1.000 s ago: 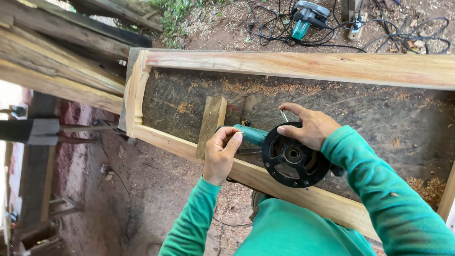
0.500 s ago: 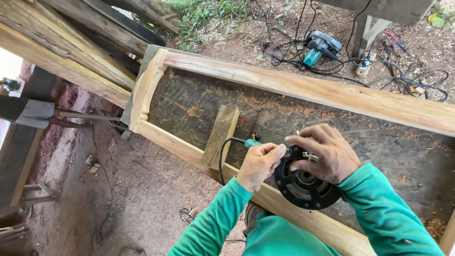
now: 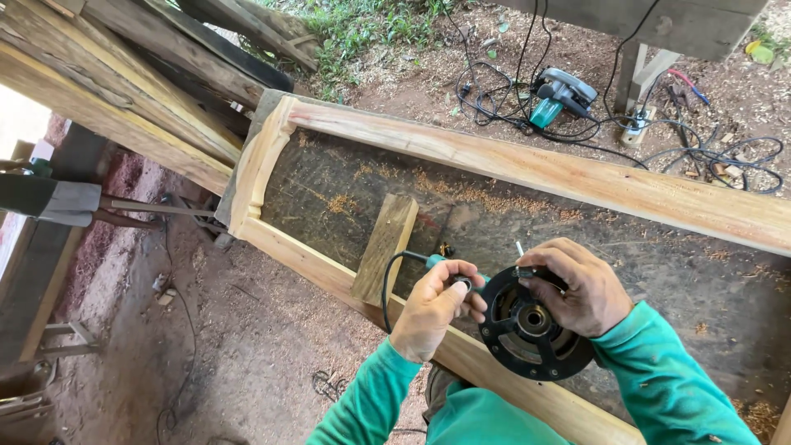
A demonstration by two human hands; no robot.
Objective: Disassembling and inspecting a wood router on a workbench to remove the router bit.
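1 router (image 3: 531,330), round black base up, teal body, over near rail of 1 wood frame (image 3: 527,169). L hand (image 3: 432,309) pinches its body; R hand (image 3: 577,288) clasps base rim. 1 rough block (image 3: 386,247); 1 circ saw (image 3: 560,95) on dirt.

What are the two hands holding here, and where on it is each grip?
A handheld power tool with a round black base. The right hand grips its body above the base; the left hand pinches a small part at the side, near the cord.
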